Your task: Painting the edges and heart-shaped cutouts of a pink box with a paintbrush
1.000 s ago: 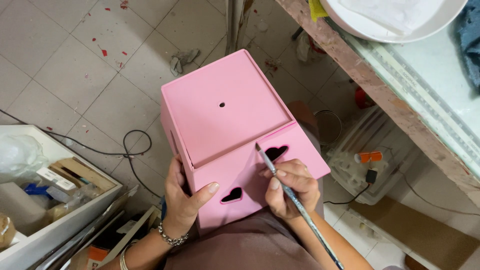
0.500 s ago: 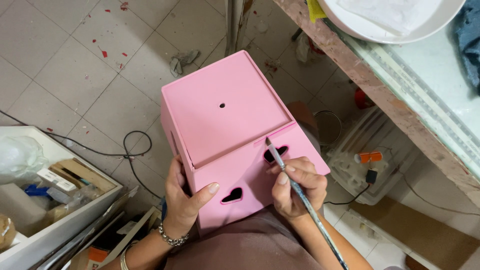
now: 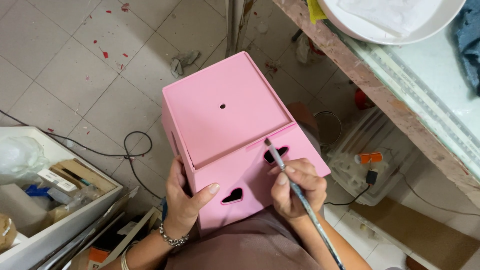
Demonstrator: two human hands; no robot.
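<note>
A pink wooden box [image 3: 225,115] with a small hole in its recessed panel rests on my lap. Its near face has two heart-shaped cutouts. My left hand [image 3: 185,195] grips the box's near left corner, thumb lying next to the left heart [image 3: 232,196]. My right hand [image 3: 295,187] holds a thin paintbrush [image 3: 300,197] like a pen. The brush tip touches the box's edge just above the right heart [image 3: 276,154].
A white open bin [image 3: 55,200] with bags and small packages stands at the left. A black cable [image 3: 125,147] loops over the tiled floor. A workbench [image 3: 400,85] with a white bowl [image 3: 390,22] runs along the right, with a white plastic tray [image 3: 360,160] under it.
The brush tip has slid right along the box's edge, from between the hearts to above the right heart. My left hand has kept its grip.
</note>
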